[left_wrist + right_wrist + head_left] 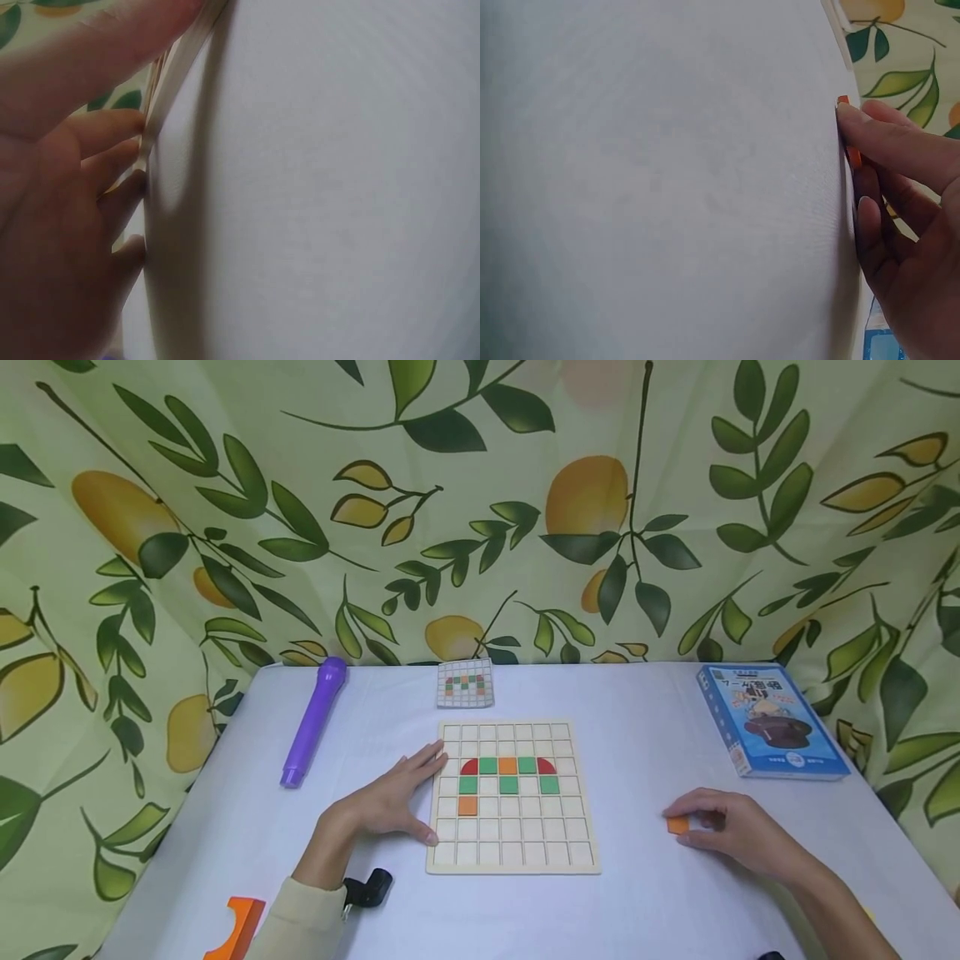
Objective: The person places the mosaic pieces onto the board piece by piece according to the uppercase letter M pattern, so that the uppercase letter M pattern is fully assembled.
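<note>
A wooden grid board [525, 853] lies in the middle of the table, with green and orange square tiles and two red rounded tiles in its upper cells. One orange tile [467, 806] sits lower at the left. My left hand [382, 797] rests against the board's left edge, fingers spread along it and thumb near the lower corner; in the left wrist view its fingertips [133, 251] meet the edge. To the right of the board, my right hand [731, 831] pinches an orange square tile [677, 825] between thumb and fingers, low over the white cloth.
Behind the board stands a small pattern card [465, 683] showing a similar grid. A purple microphone-shaped toy [313, 727] lies at the left, a blue game box [776, 722] at the back right. An orange arched piece [238, 927] is near the left sleeve. A leaf-print curtain [480, 527] hangs behind.
</note>
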Motion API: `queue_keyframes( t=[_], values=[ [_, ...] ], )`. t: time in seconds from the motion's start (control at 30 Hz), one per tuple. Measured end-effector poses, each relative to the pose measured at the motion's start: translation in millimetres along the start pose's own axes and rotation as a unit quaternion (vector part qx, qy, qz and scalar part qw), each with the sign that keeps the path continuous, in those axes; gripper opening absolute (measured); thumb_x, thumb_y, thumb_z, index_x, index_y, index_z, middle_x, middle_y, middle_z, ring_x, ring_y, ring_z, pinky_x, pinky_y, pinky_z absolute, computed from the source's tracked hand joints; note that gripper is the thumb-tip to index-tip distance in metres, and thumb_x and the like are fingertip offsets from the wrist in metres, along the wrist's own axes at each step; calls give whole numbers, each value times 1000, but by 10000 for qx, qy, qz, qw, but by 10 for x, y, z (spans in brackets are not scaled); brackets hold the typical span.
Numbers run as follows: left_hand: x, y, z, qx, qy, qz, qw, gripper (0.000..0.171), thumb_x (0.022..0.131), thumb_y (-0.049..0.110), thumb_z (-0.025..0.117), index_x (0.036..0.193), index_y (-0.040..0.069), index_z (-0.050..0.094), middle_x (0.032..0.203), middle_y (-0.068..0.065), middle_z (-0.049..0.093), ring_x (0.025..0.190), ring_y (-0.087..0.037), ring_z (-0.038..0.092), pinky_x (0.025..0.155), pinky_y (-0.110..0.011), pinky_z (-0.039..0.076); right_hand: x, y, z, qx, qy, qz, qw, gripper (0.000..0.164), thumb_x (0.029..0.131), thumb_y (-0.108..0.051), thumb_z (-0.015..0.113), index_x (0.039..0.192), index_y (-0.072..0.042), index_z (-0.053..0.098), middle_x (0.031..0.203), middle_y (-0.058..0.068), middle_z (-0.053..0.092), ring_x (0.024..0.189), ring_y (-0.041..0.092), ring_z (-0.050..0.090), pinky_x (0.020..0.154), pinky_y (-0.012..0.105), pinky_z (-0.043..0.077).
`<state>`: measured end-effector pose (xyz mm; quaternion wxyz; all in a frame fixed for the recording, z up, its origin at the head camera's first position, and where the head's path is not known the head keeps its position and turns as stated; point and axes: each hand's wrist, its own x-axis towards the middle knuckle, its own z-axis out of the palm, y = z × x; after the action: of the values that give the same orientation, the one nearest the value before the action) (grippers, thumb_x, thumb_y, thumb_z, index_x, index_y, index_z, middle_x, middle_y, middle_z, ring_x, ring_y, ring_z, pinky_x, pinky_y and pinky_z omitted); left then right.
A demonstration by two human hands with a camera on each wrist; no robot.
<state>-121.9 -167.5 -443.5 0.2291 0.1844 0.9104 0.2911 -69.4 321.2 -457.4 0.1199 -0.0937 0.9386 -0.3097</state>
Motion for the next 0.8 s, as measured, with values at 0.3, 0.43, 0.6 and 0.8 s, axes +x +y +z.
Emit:
queue_keyframes(
  t=[0.3, 0.43, 0.6, 0.8],
  values=[
    [-3, 10, -3, 24, 16, 2, 10000, 121, 63, 35, 97, 162, 14, 29, 175, 2, 9, 163, -31, 6, 134, -54, 8, 45, -36, -101, 20, -35, -152, 9999, 27, 83, -14, 80, 106, -27, 77, 112, -4, 76, 99, -15, 56, 78, 15, 54],
    [-13, 0, 1, 32, 24, 24, 10000, 121, 63, 36, 96, 162, 13, 29, 175, 1, 9, 163, -31, 6, 134, -53, 8, 74, -83, -129, 31, 1, -140, 9999, 26, 83, -13, 80, 104, -27, 77, 112, -4, 76, 97, -15, 57, 77, 16, 55],
    [-9, -13, 5, 51, 47, 5, 10000, 122, 63, 36, 97, 162, 15, 29, 175, 3, 8, 163, -31, 6, 134, -54, 8, 80, -120, -110, 142, 232, -281, 9992, 25, 80, -11, 82, 102, -23, 79, 109, -1, 76, 95, -14, 57, 73, 16, 55],
    [9, -14, 7, 120, 35, 27, 9999, 122, 63, 36, 97, 162, 15, 29, 175, 3, 9, 163, -30, 6, 134, -53, 8, 119, -161, -31, 128, 321, -258, 9991, 23, 81, -15, 84, 102, -25, 80, 109, -3, 76, 95, -13, 57, 75, 15, 55]
  ],
)
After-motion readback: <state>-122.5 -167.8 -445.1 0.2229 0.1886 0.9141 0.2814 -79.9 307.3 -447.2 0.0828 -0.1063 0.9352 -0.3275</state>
